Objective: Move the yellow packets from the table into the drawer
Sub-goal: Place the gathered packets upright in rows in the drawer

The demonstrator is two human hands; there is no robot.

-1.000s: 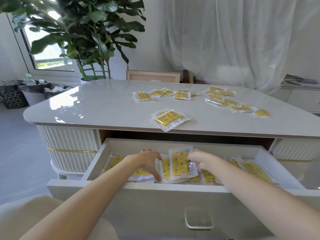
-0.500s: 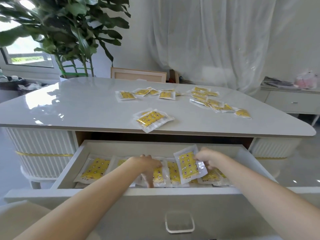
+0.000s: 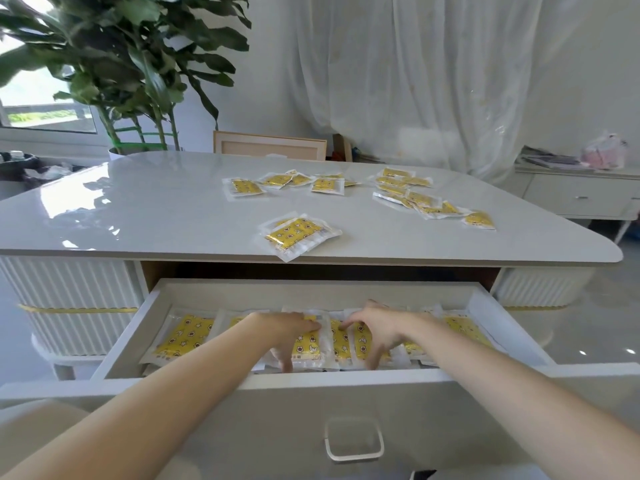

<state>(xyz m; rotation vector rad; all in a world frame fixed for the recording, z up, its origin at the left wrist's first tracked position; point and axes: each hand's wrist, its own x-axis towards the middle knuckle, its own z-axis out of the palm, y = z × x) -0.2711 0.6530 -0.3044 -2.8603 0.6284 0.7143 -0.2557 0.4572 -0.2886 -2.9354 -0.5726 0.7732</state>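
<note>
Head view makes the danger plain enough: the packets (image 3: 185,336) already in the drawer (image 3: 311,289) lie in an overlapping row, slick in their clear wrappers. A careless sweep could ruck one up so that it stands proud and catches when the drawer is pushed shut. Many more wait on the desk (image 3: 156,209), and one small stack (image 3: 294,235) sits near the front edge, where a knock could tip it off. Inside the drawer, the left hand (image 3: 291,332) lies spread over the middle packets, fingers reaching toward the front wall, pressing rather than gripping. Just beside it, the right hand (image 3: 377,329) is splayed, fingertips touching the neighbouring packets and holding nothing I can make out.
</note>
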